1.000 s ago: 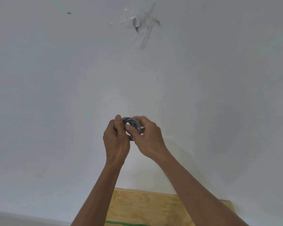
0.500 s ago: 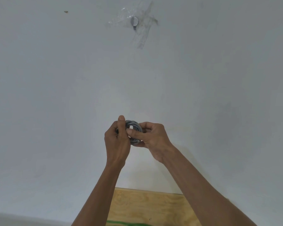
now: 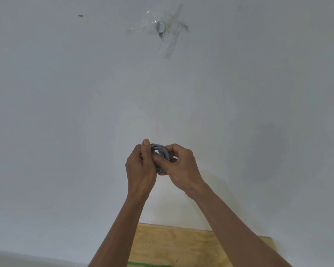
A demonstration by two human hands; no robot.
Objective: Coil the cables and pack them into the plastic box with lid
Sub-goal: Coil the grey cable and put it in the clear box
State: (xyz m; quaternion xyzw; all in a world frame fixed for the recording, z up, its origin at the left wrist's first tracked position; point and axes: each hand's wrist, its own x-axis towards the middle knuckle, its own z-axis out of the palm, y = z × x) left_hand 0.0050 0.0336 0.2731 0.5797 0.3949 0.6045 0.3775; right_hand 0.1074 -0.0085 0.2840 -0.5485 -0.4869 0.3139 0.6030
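Two bare forearms rising from the bottom edge, crossing above a plywood board (image 3: 181, 245) with a green strip (image 3: 148, 264) at its near edge. Both hands raised and brought together in mid-air, well above the board. Left hand (image 3: 141, 168) curled round the near side of a small grey cable coil (image 3: 160, 154), thumb upright along the coil's left rim, probably to keep the loops stacked and stop them springing apart. Right hand (image 3: 179, 166) gripping the coil's other side, thumb pressed across the front of the loops and fingers wrapped behind, likely tucking or winding the last turn. Held up close to eye level, presumably for a clear look at the loose end; free end itself not to be made out. Coiling apparently nearly done, packing not yet begun.

No plastic box or lid anywhere in view, so a look elsewhere needed before stowing. Nothing between the hands and the board. Behind, only a plain white wall (image 3: 66, 112). Far up on it, a small round metal hook (image 3: 160, 27) under crumpled clear tape (image 3: 168, 35), and off to the left a tiny brown speck (image 3: 80, 16). None of these in the way of the work.
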